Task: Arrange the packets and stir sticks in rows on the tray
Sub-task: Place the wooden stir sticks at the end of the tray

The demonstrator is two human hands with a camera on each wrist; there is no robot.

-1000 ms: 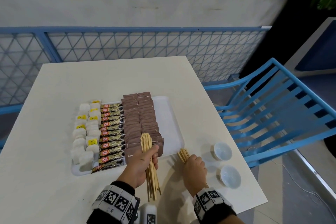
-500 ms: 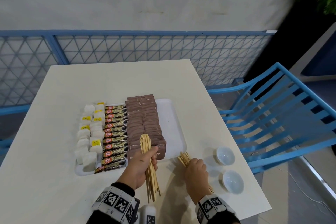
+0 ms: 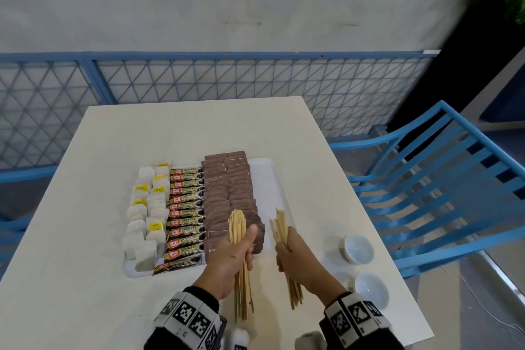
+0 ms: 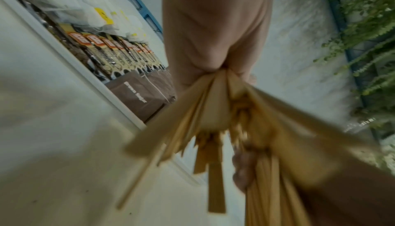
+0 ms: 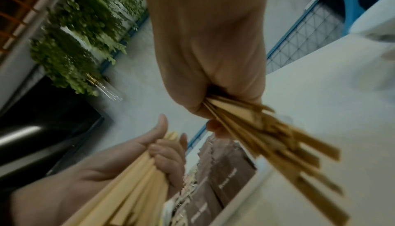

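A white tray [image 3: 270,179] on the table holds rows of tea bags [image 3: 147,213], coffee stick packets [image 3: 186,207] and brown sugar packets [image 3: 227,193]; its right strip is bare. My left hand [image 3: 233,253] grips a bundle of wooden stir sticks [image 3: 237,226] over the tray's near edge. My right hand [image 3: 292,253] grips a second bundle of stir sticks [image 3: 279,226], lifted off the table just right of the tray's near corner. In the left wrist view the sticks [image 4: 215,128] fan out below the fist; in the right wrist view the other sticks [image 5: 278,145] do the same.
Two small white bowls [image 3: 358,248] [image 3: 370,290] stand on the table to the right of my right hand. A blue slatted chair [image 3: 443,185] stands beside the table's right edge. A blue mesh fence [image 3: 227,85] runs behind the table.
My right hand has lifted its bundle of stir sticks off the table and raised it beside the left hand's bundle. The left hand has stayed nearly in place.
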